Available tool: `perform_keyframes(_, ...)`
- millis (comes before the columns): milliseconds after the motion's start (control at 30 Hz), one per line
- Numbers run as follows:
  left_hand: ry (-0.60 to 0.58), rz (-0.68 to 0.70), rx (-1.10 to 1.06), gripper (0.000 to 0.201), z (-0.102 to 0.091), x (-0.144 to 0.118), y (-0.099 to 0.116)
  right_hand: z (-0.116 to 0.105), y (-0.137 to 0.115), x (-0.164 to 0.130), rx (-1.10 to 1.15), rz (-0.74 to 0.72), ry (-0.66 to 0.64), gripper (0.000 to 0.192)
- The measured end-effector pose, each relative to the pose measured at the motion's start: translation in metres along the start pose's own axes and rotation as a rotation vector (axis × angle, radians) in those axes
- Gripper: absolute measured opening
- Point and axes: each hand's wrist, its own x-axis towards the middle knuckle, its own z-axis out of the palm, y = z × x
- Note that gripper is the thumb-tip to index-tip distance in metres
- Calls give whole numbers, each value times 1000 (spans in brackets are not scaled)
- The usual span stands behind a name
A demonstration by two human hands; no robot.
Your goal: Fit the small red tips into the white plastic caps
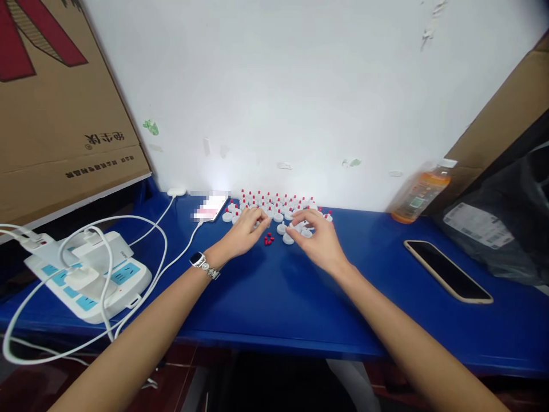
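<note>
On the blue table, my left hand [250, 230] hovers just left of a few small red tips [269, 239]. Its thumb and fingers are pinched together, and what lies between them is too small to make out. My right hand [319, 237] is over a cluster of plain round white caps [288, 238]. Its thumb and index finger curve toward each other, closed about a white cap that is partly hidden. Behind both hands stand rows of white caps with red tips [278, 216], upright and close together.
A white power strip [98, 280] with looping cables lies at left, and a lit phone [213, 207] by the wall. To the right are a dark phone [446, 270], an orange drink bottle [420, 194] and a black bag [510, 217]. A cardboard box [64, 109] stands left.
</note>
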Motion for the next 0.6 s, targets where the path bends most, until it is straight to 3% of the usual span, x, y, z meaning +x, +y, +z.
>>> perform_keyframes(133, -133, 75, 62, 27, 10, -1, -7, 11, 1, -8, -139, -99, -99, 5)
perform_keyframes(300, -177, 110, 44, 26, 15, 0, -12, 15, 4, -12, -64, -70, -249, 4)
perform_keyframes(600, -47, 0, 7, 31, -3, -3, -5, 12, 10, -10, -105, -45, -383, 9)
